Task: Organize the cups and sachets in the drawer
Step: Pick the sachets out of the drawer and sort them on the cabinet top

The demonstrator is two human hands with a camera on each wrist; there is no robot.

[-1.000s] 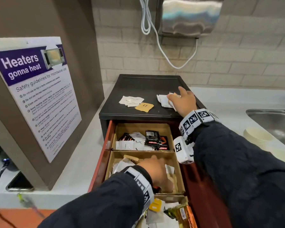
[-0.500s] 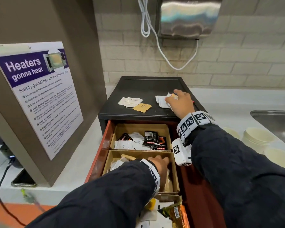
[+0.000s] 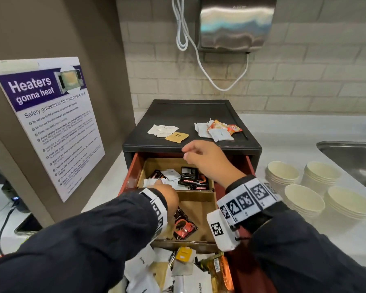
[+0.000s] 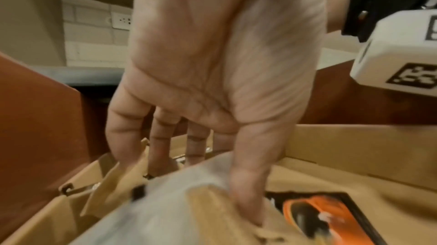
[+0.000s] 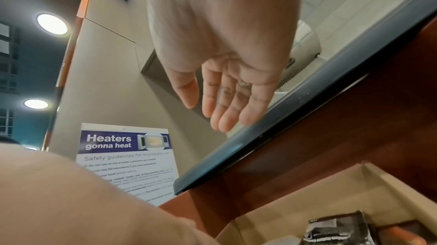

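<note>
The red-brown drawer (image 3: 133, 176) stands pulled out, with cardboard compartments full of sachets. My left hand (image 3: 165, 197) reaches in at the divider between the back and middle compartments; thumb and fingers (image 4: 163, 148) pinch a bunch of white and brown sachets (image 4: 175, 204). A black-and-orange sachet (image 3: 183, 226) lies alone in the middle compartment. My right hand (image 3: 201, 158) hovers over the back compartment's sachets (image 3: 190, 178), fingers relaxed and empty (image 5: 220, 107). Several stacks of pale paper cups (image 3: 303, 203) stand on the counter to the right.
On the black cabinet top (image 3: 188, 111) lie white sachets (image 3: 163, 130), a brown one (image 3: 176, 137) and a mixed pile with orange packets (image 3: 217, 130). The front compartment holds jumbled sachets (image 3: 178, 269). A sink (image 3: 353, 157) is at far right, a poster panel (image 3: 51, 123) at left.
My right hand has let go of the pile on the cabinet top and drawn back over the drawer. My left hand has lifted sachets from the middle compartment toward the back.
</note>
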